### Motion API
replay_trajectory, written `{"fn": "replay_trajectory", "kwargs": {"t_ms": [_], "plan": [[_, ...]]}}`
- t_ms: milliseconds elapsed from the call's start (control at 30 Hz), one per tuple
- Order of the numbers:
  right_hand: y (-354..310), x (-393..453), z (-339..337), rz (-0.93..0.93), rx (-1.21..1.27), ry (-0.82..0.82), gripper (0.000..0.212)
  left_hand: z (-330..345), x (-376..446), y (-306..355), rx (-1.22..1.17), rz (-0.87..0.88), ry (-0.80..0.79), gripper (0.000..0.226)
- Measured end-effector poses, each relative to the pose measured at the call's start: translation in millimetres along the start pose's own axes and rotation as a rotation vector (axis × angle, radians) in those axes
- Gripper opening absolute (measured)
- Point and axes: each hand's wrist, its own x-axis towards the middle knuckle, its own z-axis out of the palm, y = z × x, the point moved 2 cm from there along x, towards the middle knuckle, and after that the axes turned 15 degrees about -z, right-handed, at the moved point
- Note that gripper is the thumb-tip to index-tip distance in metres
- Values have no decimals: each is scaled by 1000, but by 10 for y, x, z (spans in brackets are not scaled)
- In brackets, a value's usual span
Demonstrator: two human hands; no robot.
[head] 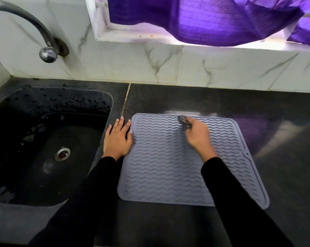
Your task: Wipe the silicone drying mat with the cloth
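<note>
Grey silicone drying mat point(168, 168), square with rounded corners and wavy ridges, lies flat on the dark countertop point(257, 107) just right of the sink point(43, 139). Left hand point(117, 139) presses flat, fingers straight, at its left edge. Right hand point(198, 134) curls around a small dark, blurred item, possibly the cloth point(184, 122), near the far edge.

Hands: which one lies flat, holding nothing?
The left hand, flat at the silicone drying mat left edge. The right hand grips a dark ridged object.

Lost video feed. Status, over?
Left hand flat at mat edge. Right hand grips dark cloth, far side. Nothing in the way.
</note>
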Motion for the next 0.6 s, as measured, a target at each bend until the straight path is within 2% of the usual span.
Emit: {"fn": "replay_trajectory", "kwargs": {"t_ms": [67, 133, 233, 400, 500, 567, 600], "plan": [[-74, -144, 277, -89, -126, -68, 54, 5, 10, -4, 11, 0, -4, 49], [-72, -244, 466, -193, -285, -70, 61, 15, 14, -13, 17, -4, -6, 50], [44, -227, 486, -210, -306, -52, 66, 29, 10, -12, 19, 0, 1, 49], [133, -170, 416, -186, -156, 7, 61, 13, 1, -2, 20, 4, -4, 61], [176, -135, 319, -93, -34, -5, 58, 18, 8, -11, 22, 2, -4, 52], [206, -50, 202, -7, 120, -26, 47, 10, 4, -1, 14, 2, -7, 49], [235, 16, 133, 43, 281, -37, 41, 4, 1, 4, 9, 0, -11, 49]]}}
